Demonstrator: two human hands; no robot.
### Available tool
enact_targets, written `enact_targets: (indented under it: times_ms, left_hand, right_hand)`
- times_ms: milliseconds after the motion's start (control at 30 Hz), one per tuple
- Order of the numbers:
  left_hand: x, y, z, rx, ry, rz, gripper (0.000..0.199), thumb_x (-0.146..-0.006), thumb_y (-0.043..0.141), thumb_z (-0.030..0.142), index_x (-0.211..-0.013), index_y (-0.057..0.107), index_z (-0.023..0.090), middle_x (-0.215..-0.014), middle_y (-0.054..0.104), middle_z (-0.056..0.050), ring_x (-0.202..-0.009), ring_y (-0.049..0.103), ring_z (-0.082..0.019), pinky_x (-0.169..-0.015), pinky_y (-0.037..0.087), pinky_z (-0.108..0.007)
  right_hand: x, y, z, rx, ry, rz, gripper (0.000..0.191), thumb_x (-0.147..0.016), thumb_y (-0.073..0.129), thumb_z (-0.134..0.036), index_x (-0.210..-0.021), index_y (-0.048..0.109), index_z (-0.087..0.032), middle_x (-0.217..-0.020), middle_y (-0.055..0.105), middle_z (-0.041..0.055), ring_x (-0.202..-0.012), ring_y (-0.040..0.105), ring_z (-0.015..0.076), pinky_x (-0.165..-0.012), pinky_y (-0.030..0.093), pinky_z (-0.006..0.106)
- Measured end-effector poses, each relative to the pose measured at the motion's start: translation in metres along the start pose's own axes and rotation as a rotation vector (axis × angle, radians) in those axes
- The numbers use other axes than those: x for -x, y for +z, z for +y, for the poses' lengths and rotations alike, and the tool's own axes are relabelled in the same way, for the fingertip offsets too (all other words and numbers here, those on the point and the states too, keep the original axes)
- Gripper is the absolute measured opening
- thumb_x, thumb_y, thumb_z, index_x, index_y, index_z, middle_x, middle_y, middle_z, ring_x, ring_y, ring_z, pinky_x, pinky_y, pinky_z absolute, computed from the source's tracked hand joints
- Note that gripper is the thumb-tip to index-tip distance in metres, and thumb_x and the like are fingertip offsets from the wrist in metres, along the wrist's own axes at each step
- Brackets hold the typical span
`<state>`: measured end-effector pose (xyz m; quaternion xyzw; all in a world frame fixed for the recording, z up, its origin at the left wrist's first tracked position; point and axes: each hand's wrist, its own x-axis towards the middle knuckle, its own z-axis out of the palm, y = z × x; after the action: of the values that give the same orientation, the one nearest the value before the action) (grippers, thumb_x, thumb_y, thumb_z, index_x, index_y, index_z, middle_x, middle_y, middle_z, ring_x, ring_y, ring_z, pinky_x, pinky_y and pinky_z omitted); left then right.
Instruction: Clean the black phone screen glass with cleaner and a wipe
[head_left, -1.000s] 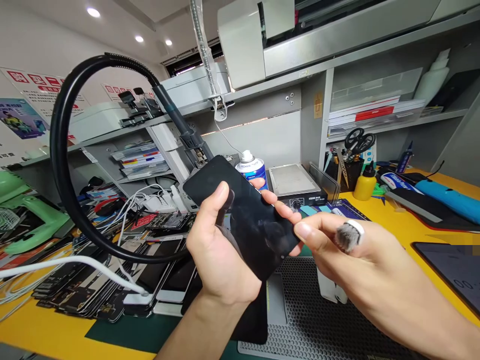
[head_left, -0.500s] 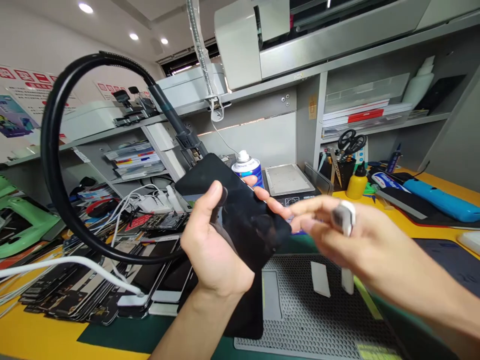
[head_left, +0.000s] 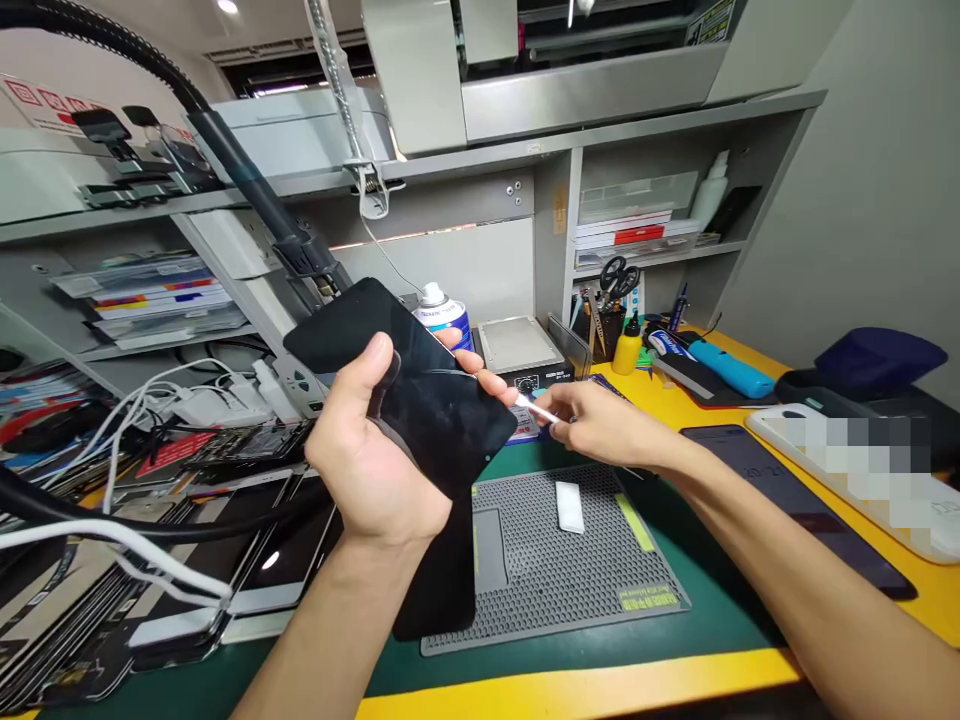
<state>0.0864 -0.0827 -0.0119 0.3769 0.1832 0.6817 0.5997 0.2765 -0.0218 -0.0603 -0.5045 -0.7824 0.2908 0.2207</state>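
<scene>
My left hand (head_left: 375,450) is wrapped round a black phone (head_left: 442,410), thumb across its dark glass and fingertips along its far edge. The phone is tilted above the grey perforated mat (head_left: 525,600). In my right hand (head_left: 592,425) a thin white stick (head_left: 536,409) is pinched, its tip close to the phone's right edge by my left fingertips. A small white pad (head_left: 570,507) lies on the mat. Another dark panel (head_left: 442,590) lies below the held phone, partly over the mat's left side.
Stacked phone parts (head_left: 75,600) and white cables (head_left: 150,535) crowd the left. Behind stand a spray can (head_left: 450,318), a flat heating plate (head_left: 517,345) and a yellow bottle (head_left: 627,352). A large phone (head_left: 787,500) lies at the right; a black hose (head_left: 247,170) arches upper left.
The view has swung right, showing more of the right side of the bench. The white stick, earlier blurred and upright in my right hand, now points at the phone's edge.
</scene>
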Motion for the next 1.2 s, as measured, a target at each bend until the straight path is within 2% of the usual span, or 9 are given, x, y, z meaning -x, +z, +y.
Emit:
enact_targets:
  times_ms: [133, 300, 367, 500, 600, 767, 933, 1100, 1200]
  left_hand:
    - [0.003, 0.001, 0.0, -0.013, -0.052, -0.048, 0.04, -0.09, 0.044, 0.044, -0.093, 0.067, 0.012, -0.083, 0.063, -0.009, -0.074, 0.064, -0.025, -0.074, 0.054, -0.043]
    - [0.004, 0.004, 0.0, -0.052, -0.065, -0.072, 0.039, -0.09, 0.043, 0.042, -0.092, 0.068, 0.012, -0.083, 0.064, -0.01, -0.074, 0.065, -0.025, -0.074, 0.054, -0.042]
    - [0.003, 0.004, -0.001, -0.051, -0.056, -0.077, 0.037, -0.09, 0.045, 0.041, -0.091, 0.068, 0.013, -0.082, 0.064, -0.009, -0.073, 0.065, -0.024, -0.075, 0.055, -0.042]
    - [0.0, 0.001, -0.001, -0.028, -0.076, -0.04, 0.034, -0.088, 0.049, 0.041, -0.091, 0.069, 0.013, -0.081, 0.063, -0.009, -0.071, 0.065, -0.023, -0.073, 0.055, -0.039]
    - [-0.002, -0.001, -0.001, -0.007, -0.098, -0.042, 0.034, -0.087, 0.05, 0.042, -0.091, 0.068, 0.013, -0.081, 0.063, -0.008, -0.071, 0.065, -0.023, -0.072, 0.056, -0.039]
    - [-0.001, 0.0, -0.003, 0.032, -0.156, -0.056, 0.033, -0.088, 0.051, 0.043, -0.094, 0.066, 0.014, -0.083, 0.064, -0.008, -0.074, 0.065, -0.022, -0.074, 0.056, -0.041]
    - [0.004, 0.005, -0.004, 0.119, -0.209, -0.017, 0.034, -0.087, 0.053, 0.044, -0.095, 0.065, 0.013, -0.083, 0.064, -0.008, -0.075, 0.065, -0.022, -0.078, 0.056, -0.042]
    - [0.007, 0.006, -0.008, 0.105, -0.202, -0.063, 0.033, -0.088, 0.052, 0.042, -0.098, 0.065, 0.013, -0.083, 0.065, -0.007, -0.075, 0.066, -0.023, -0.078, 0.056, -0.043]
    - [0.011, 0.006, -0.01, 0.084, -0.19, -0.073, 0.028, -0.087, 0.051, 0.035, -0.098, 0.065, 0.013, -0.084, 0.066, -0.007, -0.078, 0.067, -0.023, -0.082, 0.055, -0.044]
  right_hand:
    - [-0.001, 0.008, 0.005, 0.117, -0.028, -0.12, 0.015, -0.072, 0.06, -0.01, -0.081, 0.069, -0.017, -0.07, 0.067, 0.0026, -0.062, 0.055, 0.0157, -0.055, 0.035, 0.025]
    - [0.007, -0.005, 0.001, 0.195, -0.019, -0.152, 0.014, -0.079, 0.06, -0.018, -0.086, 0.072, -0.017, -0.087, 0.072, 0.0075, -0.077, 0.061, 0.0197, -0.063, 0.039, 0.026]
    - [0.013, -0.012, -0.004, 0.194, -0.01, -0.254, 0.014, -0.08, 0.063, -0.026, -0.085, 0.074, -0.019, -0.085, 0.072, 0.0048, -0.074, 0.062, 0.0186, -0.061, 0.041, 0.025]
    - [0.021, -0.015, -0.01, 0.232, 0.012, -0.441, 0.021, -0.066, 0.077, -0.032, -0.086, 0.075, -0.022, -0.082, 0.071, 0.0012, -0.072, 0.061, 0.0191, -0.055, 0.038, 0.024]
    - [0.022, -0.012, -0.011, 0.266, 0.021, -0.45, 0.022, -0.065, 0.077, -0.03, -0.085, 0.074, -0.022, -0.085, 0.068, 0.0021, -0.075, 0.059, 0.0198, -0.055, 0.036, 0.025]
    - [0.019, -0.008, -0.01, 0.271, 0.013, -0.43, 0.034, -0.065, 0.077, -0.036, -0.098, 0.073, -0.025, -0.092, 0.066, 0.0017, -0.079, 0.059, 0.0198, -0.059, 0.038, 0.025]
    - [0.02, -0.003, -0.008, 0.298, 0.009, -0.415, 0.012, -0.066, 0.073, -0.028, -0.077, 0.074, -0.021, -0.081, 0.066, 0.0024, -0.074, 0.058, 0.0194, -0.056, 0.036, 0.025]
    - [0.02, 0.001, -0.008, 0.264, -0.015, -0.418, 0.017, -0.065, 0.074, -0.026, -0.082, 0.074, -0.022, -0.073, 0.066, 0.0002, -0.066, 0.056, 0.0169, -0.052, 0.032, 0.025]
    - [0.019, 0.001, -0.006, 0.197, -0.019, -0.45, 0.011, -0.063, 0.075, -0.026, -0.07, 0.072, -0.02, -0.062, 0.063, -0.0013, -0.059, 0.054, 0.0157, -0.051, 0.033, 0.025]
